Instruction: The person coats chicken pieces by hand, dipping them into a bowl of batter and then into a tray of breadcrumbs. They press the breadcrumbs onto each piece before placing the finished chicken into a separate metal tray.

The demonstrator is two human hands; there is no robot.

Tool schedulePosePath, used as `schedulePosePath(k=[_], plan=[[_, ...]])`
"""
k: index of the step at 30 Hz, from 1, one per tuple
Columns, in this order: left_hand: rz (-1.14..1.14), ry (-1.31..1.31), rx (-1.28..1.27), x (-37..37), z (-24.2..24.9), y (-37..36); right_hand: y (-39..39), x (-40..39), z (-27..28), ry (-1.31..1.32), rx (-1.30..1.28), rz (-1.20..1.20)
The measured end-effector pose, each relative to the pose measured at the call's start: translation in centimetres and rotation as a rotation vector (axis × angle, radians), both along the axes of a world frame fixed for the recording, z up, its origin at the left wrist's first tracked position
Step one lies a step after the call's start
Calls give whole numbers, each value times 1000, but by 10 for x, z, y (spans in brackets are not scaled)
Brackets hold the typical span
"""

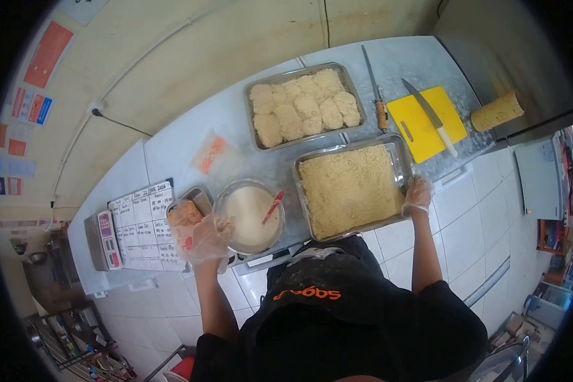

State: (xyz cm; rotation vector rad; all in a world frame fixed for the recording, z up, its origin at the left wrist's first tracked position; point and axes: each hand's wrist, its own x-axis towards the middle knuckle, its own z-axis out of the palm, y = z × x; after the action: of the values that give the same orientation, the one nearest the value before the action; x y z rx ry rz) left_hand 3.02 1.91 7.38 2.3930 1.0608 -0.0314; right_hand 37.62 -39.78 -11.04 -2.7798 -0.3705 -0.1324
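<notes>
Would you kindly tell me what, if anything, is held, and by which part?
The right hand appears to hold the crumb tray by its right rim. Whether the left hand, beside the bowl, holds anything cannot be told.

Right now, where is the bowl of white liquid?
In the head view, the bowl of white liquid sits left of centre on the counter, between the gloved left hand and the tray of crumbs.
</notes>
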Motion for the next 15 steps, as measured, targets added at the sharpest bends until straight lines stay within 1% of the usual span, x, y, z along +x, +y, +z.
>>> schedulePosePath(k=[1,2,3,4,5,8,9,11,14,15], plan=[[-12,-16,-65,12,13,-9,-3,10,-3,104,-25,-14],[-23,-33,-130,25,17,-17,-5,11,-13,83,-62,56],[-78,-53,-106,36,16,-24,-4,10,-23,61,-97,124],[-133,-71,-82,47,15,-32,-1,8,-22,41,-134,192],[-186,-89,-59,58,13,-39,2,7,-19,193,-164,191],[-227,-194,-426,101,-3,-58,29,-20,18,37,72,192],[-231,-164,-418,109,-16,-60,35,-29,33,62,116,245],[-240,-105,-399,120,-50,-61,43,-50,30,19,0,290],[-220,16,-444,105,-72,-51,64,-80,24,-41,-204,307],[-223,-29,-426,95,-72,-47,68,-82,13,46,-207,283]])
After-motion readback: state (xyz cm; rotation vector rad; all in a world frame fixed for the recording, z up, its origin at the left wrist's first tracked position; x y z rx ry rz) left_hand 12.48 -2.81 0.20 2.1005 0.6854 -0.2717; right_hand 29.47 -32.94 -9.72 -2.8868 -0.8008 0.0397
